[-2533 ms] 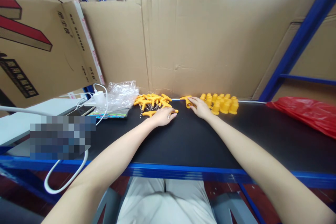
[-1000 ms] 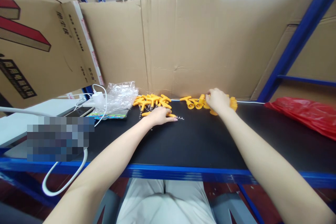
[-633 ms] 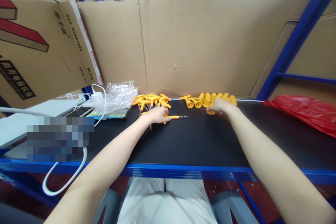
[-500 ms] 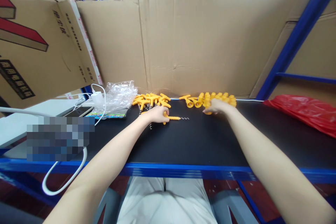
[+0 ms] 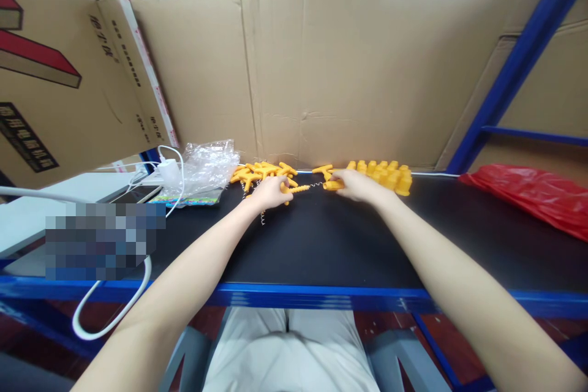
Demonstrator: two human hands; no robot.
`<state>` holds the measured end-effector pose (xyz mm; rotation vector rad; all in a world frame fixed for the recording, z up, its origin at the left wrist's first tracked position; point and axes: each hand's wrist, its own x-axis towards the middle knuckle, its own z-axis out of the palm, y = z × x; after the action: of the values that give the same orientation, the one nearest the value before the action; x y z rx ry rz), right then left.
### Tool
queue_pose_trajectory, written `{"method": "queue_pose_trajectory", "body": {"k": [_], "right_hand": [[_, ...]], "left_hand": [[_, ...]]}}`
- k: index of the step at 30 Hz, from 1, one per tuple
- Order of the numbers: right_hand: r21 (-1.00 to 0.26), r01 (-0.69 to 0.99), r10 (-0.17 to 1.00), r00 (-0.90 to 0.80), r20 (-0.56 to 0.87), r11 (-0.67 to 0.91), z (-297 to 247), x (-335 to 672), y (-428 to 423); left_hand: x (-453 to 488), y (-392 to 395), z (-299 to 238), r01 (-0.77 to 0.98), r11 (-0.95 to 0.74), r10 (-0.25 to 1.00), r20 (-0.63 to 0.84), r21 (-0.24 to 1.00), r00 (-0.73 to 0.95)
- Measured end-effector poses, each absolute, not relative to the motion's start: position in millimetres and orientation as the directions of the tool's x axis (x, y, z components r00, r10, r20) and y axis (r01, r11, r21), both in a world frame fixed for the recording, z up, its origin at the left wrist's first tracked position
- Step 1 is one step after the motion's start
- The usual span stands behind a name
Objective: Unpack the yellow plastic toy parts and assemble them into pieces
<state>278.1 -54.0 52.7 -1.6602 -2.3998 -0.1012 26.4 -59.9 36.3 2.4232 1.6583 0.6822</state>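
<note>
"Corkscrew (image 5: 301, 188) gripped in the left hand (image 5: 273, 193) at the desk (image 5: 294, 245), spiral (image 5: 316, 184) facing the cap (image 5: 332, 185) the right hand (image 5: 357, 187) grips!"

"Joined?"

"Not yet! A handle (image 5: 322, 169) behind looks capped, half hidden; loose corkscrews (image 5: 265, 169) and standing caps (image 5: 388, 176) remain."

Between the forearms (image 5: 195, 260) a hand could slide over the black table (image 5: 316, 245) from its front edge up to the held corkscrew (image 5: 301, 188) and cup (image 5: 332, 185), which bar the gap between left hand (image 5: 272, 193) and right hand (image 5: 358, 186). Heaped corkscrews (image 5: 265, 168) block the way behind the left, yellow cups (image 5: 388, 176) behind the right, and an upright cardboard sheet (image 5: 367, 73) walls off the back
</note>
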Motion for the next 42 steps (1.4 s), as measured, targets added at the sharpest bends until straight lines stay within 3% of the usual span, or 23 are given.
{"method": "queue_pose_trajectory", "body": {"k": [5, 10, 16, 25, 33, 36, 42], "right_hand": [[-0.027, 0.949, 0.924, -0.298, 0.239, 0.313, 51, 280, -52], [-0.079, 0.815, 0.779, -0.514, 0.360, 0.574, 43, 272, -47], [-0.197, 0.707, 0.691, -0.526, 0.495, 0.679, 34, 264, -46], [-0.241, 0.677, 0.688, -0.531, 0.494, 0.696, 36, 265, -47], [-0.279, 0.663, 0.700, -0.535, 0.472, 0.695, 33, 263, -47], [-0.354, 0.648, 0.728, -0.502, 0.467, 0.674, 35, 263, -46], [-0.714, 0.482, 0.843, -0.448, 0.298, 0.508, 41, 270, -49]], "left_hand": [[27, -61, 36, 0.851, -0.395, 0.908, 0.289, 0.346, 0.304], [28, -62, 37, 0.838, -0.424, 0.890, 0.329, 0.343, 0.316], [26, -62, 38, 0.798, -0.510, 0.838, 0.394, 0.320, 0.378], [22, -54, 33, 0.712, -0.529, 0.842, 0.388, 0.461, 0.375], [20, -58, 38, 0.794, -0.567, 0.774, 0.470, 0.218, 0.424], [20, -59, 38, 0.802, -0.564, 0.769, 0.479, 0.197, 0.423], [18, -57, 38, 0.807, -0.557, 0.777, 0.468, 0.198, 0.421]]}}
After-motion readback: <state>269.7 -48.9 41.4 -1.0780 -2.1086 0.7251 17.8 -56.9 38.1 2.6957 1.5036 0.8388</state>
